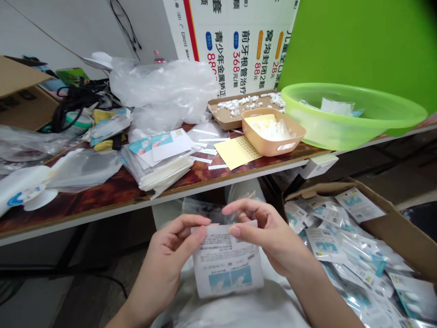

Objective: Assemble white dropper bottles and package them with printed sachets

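In front of my lap is a small clear plastic bag [227, 266] with a white printed card in it, showing small text and blue pictures. Its transparent flap [201, 207] sticks up past the card's far edge. My left hand [164, 259] pinches the far left corner between thumb and fingers. At the far right edge, the thumb of my right hand [273, 234] presses on the bag, its index finger curled over the flap. On the table beyond lie a stack of printed cards [172, 146] and clear bags with white strips [205, 132].
A yellow sheet [235, 152] lies beside an orange basket [273, 148]. Behind are a cardboard tray [225, 120] of small white pieces and a green basin [341, 132]. Clear plastic [164, 86] is heaped at the back. A cardboard box [403, 228] of filled packets stands right, below the table edge.
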Tool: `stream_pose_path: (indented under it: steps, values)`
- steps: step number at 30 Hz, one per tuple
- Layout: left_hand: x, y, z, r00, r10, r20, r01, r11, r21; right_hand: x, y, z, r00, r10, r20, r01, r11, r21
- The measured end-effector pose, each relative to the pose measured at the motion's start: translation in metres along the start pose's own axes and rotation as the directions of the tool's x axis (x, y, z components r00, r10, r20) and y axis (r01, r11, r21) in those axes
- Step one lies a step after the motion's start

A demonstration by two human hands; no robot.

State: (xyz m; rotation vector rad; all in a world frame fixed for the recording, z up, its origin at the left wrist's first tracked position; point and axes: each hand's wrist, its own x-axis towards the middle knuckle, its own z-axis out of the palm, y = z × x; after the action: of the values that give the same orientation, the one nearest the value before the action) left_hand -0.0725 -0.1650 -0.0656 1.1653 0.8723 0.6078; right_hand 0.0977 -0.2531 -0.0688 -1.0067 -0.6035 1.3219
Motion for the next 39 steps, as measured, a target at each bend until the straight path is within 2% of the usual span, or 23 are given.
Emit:
stream_pose_path:
  steps: [4,8,13,15,18,21,26,30,36,39]
  values:
    - [-0.003,0.001,0.001,1.0,0.007,-0.024,-0.006,0.999,0.045,0.001,-0.001,-0.004,1.0,-0.007,0.02,0.007,0.999,0.031]
    - [-0.005,0.0,-0.001,1.0,0.023,0.001,-0.023,0.996,0.088,0.003,-0.001,-0.01,0.999,0.001,0.04,-0.004,0.998,0.065]
    - [-0.005,-0.003,-0.005,0.996,0.05,0.072,-0.058,0.992,0.115,0.007,-0.003,-0.019,0.996,0.026,0.088,-0.023,0.999,-0.04]
    - [-0.004,-0.003,-0.005,0.995,0.04,0.094,-0.051,0.993,0.11,0.008,-0.002,-0.022,0.989,0.041,0.143,-0.03,0.996,-0.083]
    - [-0.003,-0.001,-0.004,0.993,0.015,0.118,-0.024,0.997,0.073,0.007,0.001,-0.025,0.978,0.06,0.199,-0.047,0.997,-0.067]
    - [-0.001,0.002,-0.003,0.996,-0.002,0.091,-0.001,0.999,0.034,0.007,0.001,-0.024,0.993,0.054,0.102,-0.05,0.998,-0.041]
    - [-0.001,0.005,0.0,0.997,-0.012,0.082,0.013,1.0,-0.002,0.007,-0.005,-0.017,0.989,0.138,-0.05,-0.138,0.99,-0.005]
    - [0.001,0.006,-0.001,0.996,-0.005,0.086,0.008,1.0,-0.025,0.007,-0.003,-0.014,0.984,0.108,-0.14,-0.106,0.994,0.022]
    - [0.002,0.003,-0.01,0.986,-0.059,0.153,0.072,0.994,-0.081,0.001,0.014,-0.029,0.994,0.065,-0.083,-0.072,0.993,-0.089]
    - [0.002,-0.002,-0.016,0.984,-0.035,0.175,0.042,0.998,-0.039,0.001,0.023,-0.037,0.995,-0.092,-0.027,0.086,0.983,-0.161]
